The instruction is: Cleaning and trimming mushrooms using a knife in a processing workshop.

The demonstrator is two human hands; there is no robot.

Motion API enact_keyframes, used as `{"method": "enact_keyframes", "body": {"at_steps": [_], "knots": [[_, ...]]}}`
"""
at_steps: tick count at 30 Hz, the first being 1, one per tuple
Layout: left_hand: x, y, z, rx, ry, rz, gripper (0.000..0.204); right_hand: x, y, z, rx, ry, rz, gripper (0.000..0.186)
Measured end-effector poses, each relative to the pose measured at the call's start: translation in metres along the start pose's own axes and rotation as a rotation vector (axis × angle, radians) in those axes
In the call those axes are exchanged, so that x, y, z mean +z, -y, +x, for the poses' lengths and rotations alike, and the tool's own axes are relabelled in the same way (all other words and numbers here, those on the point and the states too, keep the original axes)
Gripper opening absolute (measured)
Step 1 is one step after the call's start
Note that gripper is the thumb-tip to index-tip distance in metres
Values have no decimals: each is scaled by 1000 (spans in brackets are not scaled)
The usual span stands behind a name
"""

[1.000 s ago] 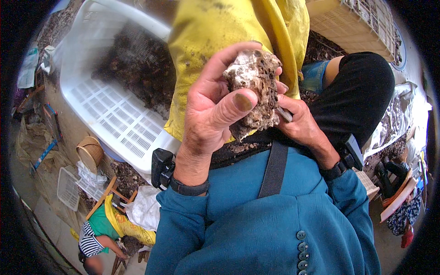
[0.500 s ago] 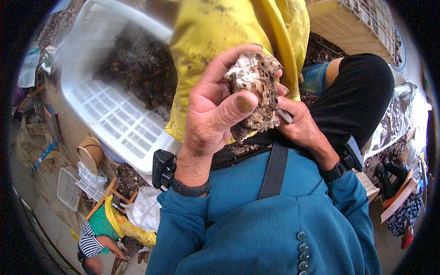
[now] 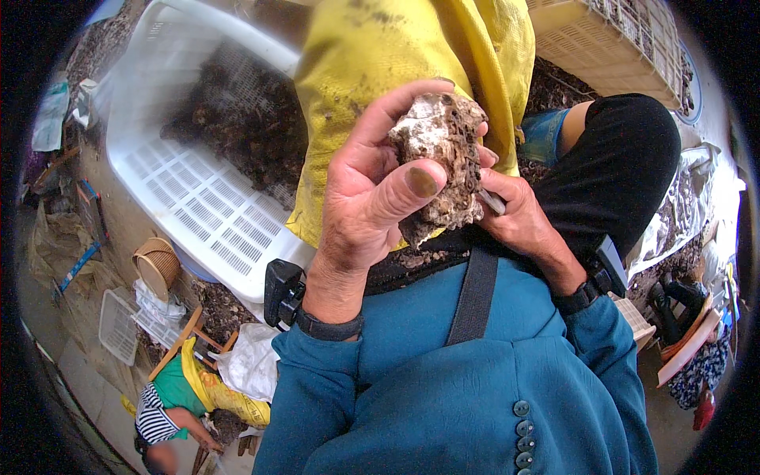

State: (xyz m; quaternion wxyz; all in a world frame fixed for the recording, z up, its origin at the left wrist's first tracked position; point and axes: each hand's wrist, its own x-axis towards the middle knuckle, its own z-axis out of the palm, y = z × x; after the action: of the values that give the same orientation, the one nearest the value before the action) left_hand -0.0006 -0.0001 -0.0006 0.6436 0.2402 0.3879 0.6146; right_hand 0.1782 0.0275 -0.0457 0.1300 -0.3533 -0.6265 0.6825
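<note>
My left hand [image 3: 356, 190] is closed round a lumpy, crusty brown-and-white chunk [image 3: 442, 162], thumb on the near face and fingers behind it. Its surface is pitted and dark on the right side; I cannot tell its exact kind. Close against the chunk's right edge, my right hand [image 3: 518, 218] grips a small greyish tool [image 3: 494, 203], of which only a short piece shows. The chunk hides the tool's far end and some right fingertips. Beneath both hands, a yellow cloth [image 3: 372, 55] with dark smudges covers my lap.
A white slatted plastic basket [image 3: 210, 210] holding dark clumps [image 3: 237, 119] stands at the left. A cream crate [image 3: 594, 47] is at the upper right. Lower left, a co-worker [image 3: 162, 412] bends beside a white sack [image 3: 249, 360]; a wicker basket [image 3: 158, 265] stands farther up.
Almost nothing differs: the chunk and my left hand have shifted very slightly. My right hand keeps its place at the chunk's right edge. The co-worker's hands have moved a little.
</note>
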Motion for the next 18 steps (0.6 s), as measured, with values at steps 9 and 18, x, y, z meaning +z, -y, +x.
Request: {"method": "enact_keyframes", "body": {"at_steps": [9,18], "knots": [[-1,0,1,-2,6,-2,76,-1,-1,0,19,14,31,42],[-1,0,0,-10,6,-8,76,-3,1,0,15,16,6,43]]}}
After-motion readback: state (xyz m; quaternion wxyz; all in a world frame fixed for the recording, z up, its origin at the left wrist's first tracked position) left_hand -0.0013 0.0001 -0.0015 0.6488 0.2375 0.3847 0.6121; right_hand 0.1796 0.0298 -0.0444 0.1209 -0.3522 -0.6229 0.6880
